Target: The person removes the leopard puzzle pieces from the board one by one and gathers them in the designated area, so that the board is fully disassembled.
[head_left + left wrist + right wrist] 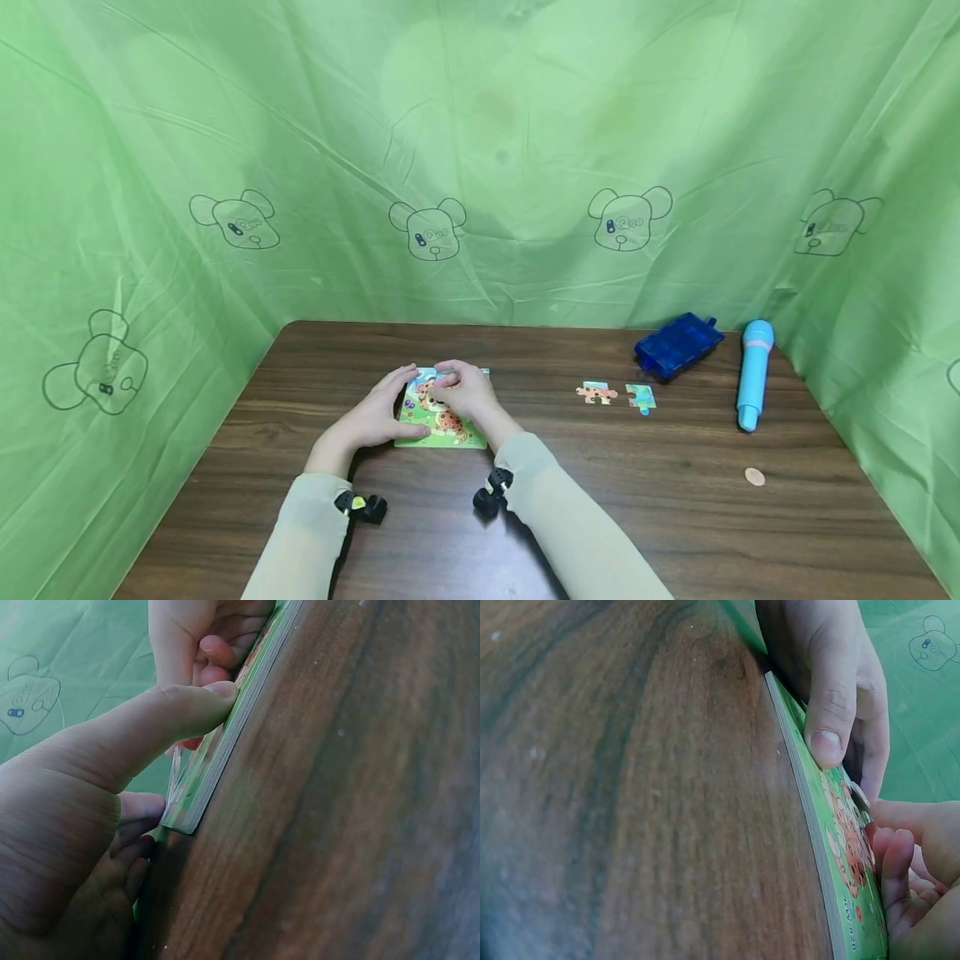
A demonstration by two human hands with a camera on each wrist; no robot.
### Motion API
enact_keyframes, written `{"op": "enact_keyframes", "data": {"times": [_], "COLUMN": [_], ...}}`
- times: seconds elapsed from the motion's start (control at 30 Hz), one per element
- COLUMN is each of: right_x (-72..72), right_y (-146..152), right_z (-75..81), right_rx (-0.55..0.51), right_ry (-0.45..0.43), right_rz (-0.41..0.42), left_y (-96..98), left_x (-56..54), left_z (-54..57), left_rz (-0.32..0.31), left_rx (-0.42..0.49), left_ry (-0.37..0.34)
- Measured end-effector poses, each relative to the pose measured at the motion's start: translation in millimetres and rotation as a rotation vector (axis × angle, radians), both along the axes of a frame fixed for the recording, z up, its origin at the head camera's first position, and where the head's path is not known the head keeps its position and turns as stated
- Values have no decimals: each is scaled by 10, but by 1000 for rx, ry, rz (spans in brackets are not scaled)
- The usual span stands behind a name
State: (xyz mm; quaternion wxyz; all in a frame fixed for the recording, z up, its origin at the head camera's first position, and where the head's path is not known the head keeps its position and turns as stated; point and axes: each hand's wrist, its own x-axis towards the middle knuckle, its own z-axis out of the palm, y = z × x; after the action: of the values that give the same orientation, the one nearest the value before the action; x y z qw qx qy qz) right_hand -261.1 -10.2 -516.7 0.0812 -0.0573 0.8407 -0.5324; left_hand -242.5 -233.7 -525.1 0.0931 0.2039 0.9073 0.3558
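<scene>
A colourful jigsaw puzzle board (420,440), green with a spotted cartoon animal, lies flat on the table between the hands. My left hand (375,413) rests at its left side. The left thumb (196,706) presses on the board's face near the front, while the fingers reach along the left and far edges. Over the upper part of the board, my right hand (468,392) pinches a small puzzle piece (860,798) tilted up from the surface. Most of that piece is hidden by the fingers. Two loose puzzle pieces, one orange and blue (597,392), one blue-green (641,397), lie to the right.
A translucent dark-blue case (678,345) stands at the back right of the wooden table (600,517). Beside it lies a light-blue toy microphone (754,375). A small pale disc (754,477) is nearer the front. Green curtains (517,150) hang behind and at both sides.
</scene>
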Motion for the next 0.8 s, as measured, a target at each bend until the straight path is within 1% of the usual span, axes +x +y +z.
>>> {"op": "enact_keyframes", "data": {"times": [0.17,0.43,0.63,0.8], "right_x": [4,-1,-6,7], "right_y": [1,4,0,4], "right_z": [6,-18,-44,-76], "right_rx": [14,20,2,-35], "right_ry": [13,33,38,55], "right_rz": [5,-8,-20,-18], "left_y": [2,22,23,18], "left_x": [4,3,4,8], "left_z": [9,26,29,19], "left_rz": [0,-1,3,10], "left_rx": [-1,0,-1,-4], "left_ry": [-4,-5,-5,-7]}}
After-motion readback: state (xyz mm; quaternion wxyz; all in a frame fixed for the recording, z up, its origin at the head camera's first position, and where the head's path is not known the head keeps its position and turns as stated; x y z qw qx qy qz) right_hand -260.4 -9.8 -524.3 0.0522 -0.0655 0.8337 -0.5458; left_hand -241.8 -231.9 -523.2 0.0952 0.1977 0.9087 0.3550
